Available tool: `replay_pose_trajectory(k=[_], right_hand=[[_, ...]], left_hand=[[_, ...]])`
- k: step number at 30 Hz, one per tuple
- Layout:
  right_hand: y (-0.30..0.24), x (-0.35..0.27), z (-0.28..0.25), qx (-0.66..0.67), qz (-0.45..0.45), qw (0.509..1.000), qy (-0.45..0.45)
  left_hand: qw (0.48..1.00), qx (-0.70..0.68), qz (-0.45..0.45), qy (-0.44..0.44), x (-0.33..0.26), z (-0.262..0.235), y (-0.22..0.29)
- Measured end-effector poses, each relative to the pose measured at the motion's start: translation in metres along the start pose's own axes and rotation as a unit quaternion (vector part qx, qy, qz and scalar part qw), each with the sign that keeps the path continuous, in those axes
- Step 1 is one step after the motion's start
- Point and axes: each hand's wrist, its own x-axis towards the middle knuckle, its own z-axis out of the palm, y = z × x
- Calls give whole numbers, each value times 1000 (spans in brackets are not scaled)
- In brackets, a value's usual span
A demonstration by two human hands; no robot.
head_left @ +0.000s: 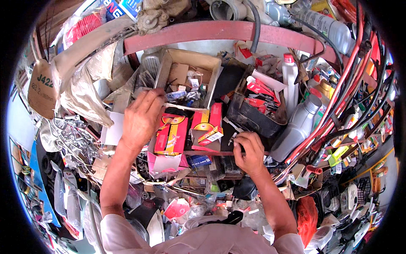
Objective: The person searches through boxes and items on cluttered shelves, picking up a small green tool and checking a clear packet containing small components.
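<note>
Cardboard box [194,58]: left hand [144,113] half-curled at near-left corner; right hand [250,153] curled, nearer, rightward; both grips unclear.

shirt [211,241]: cut off below | piece [232,138] at right hand [251,153]: too small to tell

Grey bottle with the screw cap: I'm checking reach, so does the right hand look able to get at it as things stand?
Likely yes: the right hand is close to the left side of the grey bottle, with nothing apparent between them; the cables run along its right side.
</note>
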Motion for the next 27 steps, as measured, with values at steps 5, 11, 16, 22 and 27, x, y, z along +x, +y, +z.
replay_pose_trajectory(k=[5, 11, 16, 22, 27], right_hand=[[4, -2, -7, -2, 9, 1000, 9], [0, 0, -3, -5, 10, 1000, 1], [-4, 3, -3, 3, 14, 1000, 18], [-4, 2, -3, 3, 28, 1000, 6], [-7, 1, -12, 41, 58, 997, -5]], left_hand=[[999, 2, 49, 8, 8, -3, 19], [997, 9, 72, 6, -6, -8, 19], [996, 14, 89, 6, -11, -12, 20], [994, 19, 103, 14, -24, -17, 21], [993, 25, 112, 26, -30, -34, 33]])
